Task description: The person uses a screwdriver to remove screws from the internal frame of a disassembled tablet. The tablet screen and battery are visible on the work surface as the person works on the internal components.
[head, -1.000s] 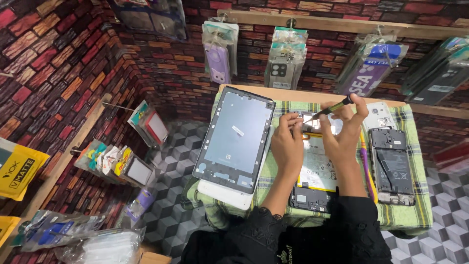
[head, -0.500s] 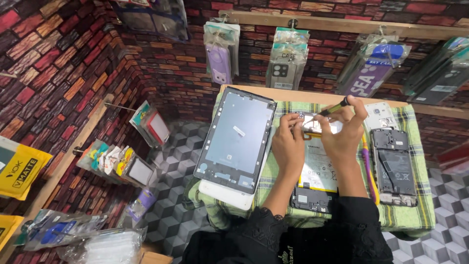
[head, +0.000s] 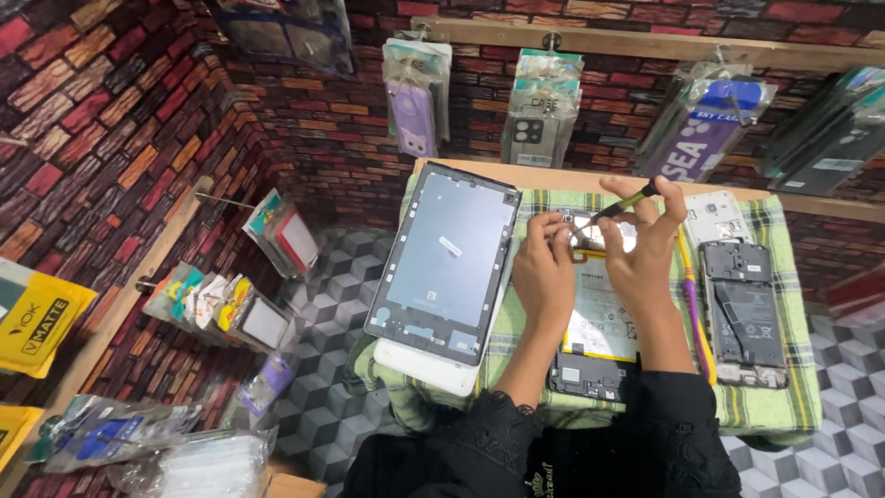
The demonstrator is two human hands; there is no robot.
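Two hands: both work over the opened device at the far middle of the desk.
Device [head: 595,318]: lies open, back up, on the cloth near the desk's middle; a pale battery fills its centre, and a dark board shows at its near end.
Right hand [head: 645,244]: fingers closed on the screwdriver, the thumb and forefinger pinching its shaft, other fingers spread above the device's far end.
Screwdriver [head: 625,202]: thin, with a dark and yellow-green handle, slanting down to the left; its tip meets the device's far end by the left hand's fingertips.
Left hand [head: 544,267]: rests on the device's left side, fingers curled together and pressing at its far end; whether they pinch a small part I cannot tell.
Cloth [head: 765,406]: green checked, covers most of the desk.
Frame [head: 447,263]: large grey tablet shell, lying on a white slab at the desk's left edge, just beside the left hand.
Phone [head: 742,309]: a second opened one, dark, near the desk's right edge.
Pen [head: 693,318]: purple and yellow, between device and phone.
White cover [head: 717,217]: at the far right corner, just beyond the phone.
Desk [head: 553,175]: wooden, its far edge bare.
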